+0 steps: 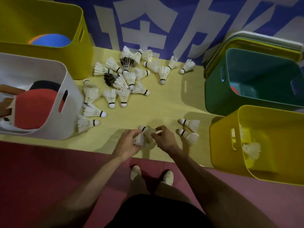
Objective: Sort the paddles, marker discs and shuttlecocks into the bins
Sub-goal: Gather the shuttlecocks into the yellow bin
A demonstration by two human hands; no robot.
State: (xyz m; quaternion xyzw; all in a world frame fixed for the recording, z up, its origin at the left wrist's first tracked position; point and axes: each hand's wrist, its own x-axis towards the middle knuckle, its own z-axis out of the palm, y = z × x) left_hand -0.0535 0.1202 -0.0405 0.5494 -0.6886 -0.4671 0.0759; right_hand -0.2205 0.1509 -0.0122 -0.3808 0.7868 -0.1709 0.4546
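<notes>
Several white shuttlecocks (125, 76) lie scattered on the yellow floor strip, a few of them dark-feathered. My left hand (127, 142) and my right hand (165, 137) both grip a small bunch of shuttlecocks (144, 135) low over the floor. Two more shuttlecocks (189, 129) lie just right of my right hand. The white bin (65, 79) at left holds red and black paddles (36, 107). The yellow bin (230, 145) at right holds shuttlecocks. The far yellow bin (82, 18) holds blue marker discs (51, 40).
A green bin (213, 89) stands at right behind the yellow one, with a red disc edge inside. Stacked lids (256, 40) lie behind it. My shoes (153, 176) stand on the red mat below the hands. A blue and white banner covers the floor beyond.
</notes>
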